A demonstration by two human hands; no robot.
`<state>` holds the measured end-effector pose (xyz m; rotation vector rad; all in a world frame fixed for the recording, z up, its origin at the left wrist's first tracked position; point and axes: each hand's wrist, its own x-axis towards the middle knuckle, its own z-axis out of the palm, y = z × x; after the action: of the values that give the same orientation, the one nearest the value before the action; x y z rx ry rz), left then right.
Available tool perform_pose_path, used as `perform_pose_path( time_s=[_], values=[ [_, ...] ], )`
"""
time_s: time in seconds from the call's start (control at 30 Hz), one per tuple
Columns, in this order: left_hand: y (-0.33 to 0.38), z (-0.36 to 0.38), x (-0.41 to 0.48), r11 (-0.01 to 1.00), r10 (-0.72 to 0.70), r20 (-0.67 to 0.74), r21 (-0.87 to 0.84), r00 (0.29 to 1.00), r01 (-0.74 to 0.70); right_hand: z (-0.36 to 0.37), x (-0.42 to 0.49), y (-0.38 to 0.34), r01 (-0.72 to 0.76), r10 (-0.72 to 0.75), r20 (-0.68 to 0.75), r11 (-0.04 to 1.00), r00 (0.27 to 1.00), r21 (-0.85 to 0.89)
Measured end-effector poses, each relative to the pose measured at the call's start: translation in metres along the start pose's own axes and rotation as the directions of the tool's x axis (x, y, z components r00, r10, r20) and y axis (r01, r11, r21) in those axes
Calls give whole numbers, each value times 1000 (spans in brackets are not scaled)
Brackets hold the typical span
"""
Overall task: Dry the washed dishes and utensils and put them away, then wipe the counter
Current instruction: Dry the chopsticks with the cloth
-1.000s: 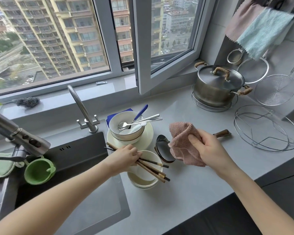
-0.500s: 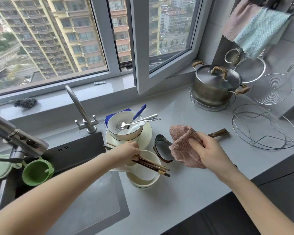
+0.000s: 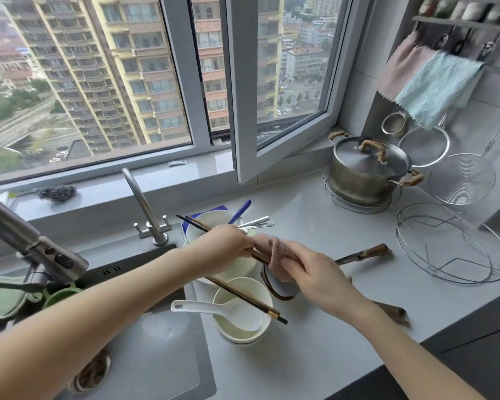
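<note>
My left hand [image 3: 225,245] is clenched round two dark brown wooden chopsticks [image 3: 195,225]. I hold them slanting above the dishes, with their far tips over the far white ceramic bowl [image 3: 205,223]. My right hand [image 3: 318,275] grasps one pink knitted cloth [image 3: 272,252], which is pinched round those same chopsticks just beside my left knuckles.

The other dark chopsticks with pale bands [image 3: 251,301] lie across the near stack of two white bowls [image 3: 254,287]. I count two, but they lie so close together that I cannot be sure. One white ceramic soup spoon [image 3: 214,308] rests in that stack.

The far bowl holds three utensils: one blue handle [image 3: 240,210] and two plain steel handles [image 3: 257,220]. One dark ladle with a wooden handle [image 3: 364,254] lies on the grey counter [image 3: 329,356], its scoop under my right hand.

These dishes sit just right of the dark sink [image 3: 145,356], which has two taps: one slim steel tap [image 3: 145,203] and one pull-down spray tap [image 3: 29,241].

Farther right are one lidded steel pot [image 3: 367,171], one round wire rack [image 3: 451,243] and one wire skimmer [image 3: 462,179]. Two cloths hang above them: one hanging pink cloth [image 3: 401,64] and one teal cloth [image 3: 436,88].
</note>
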<state>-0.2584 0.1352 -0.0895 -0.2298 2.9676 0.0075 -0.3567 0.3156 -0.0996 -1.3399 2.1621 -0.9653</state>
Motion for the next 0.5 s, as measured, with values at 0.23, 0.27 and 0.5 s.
perform_pose_path(
  time_s=[0.23, 0.27, 0.5],
  values=[
    [5, -60, 11, 998, -64, 90, 31, 994, 61, -10, 18, -20, 14, -11, 12, 959, 1000, -282],
    [7, -70, 10, 999, -46, 64, 22, 997, 45, -9, 19, -21, 2, -6, -14, 963, 1000, -270],
    [26, -70, -38, 870, -472, -706, -471, 528, 148, -19, 29, -24, -138, 194, -49, 830, 980, 541]
  ],
)
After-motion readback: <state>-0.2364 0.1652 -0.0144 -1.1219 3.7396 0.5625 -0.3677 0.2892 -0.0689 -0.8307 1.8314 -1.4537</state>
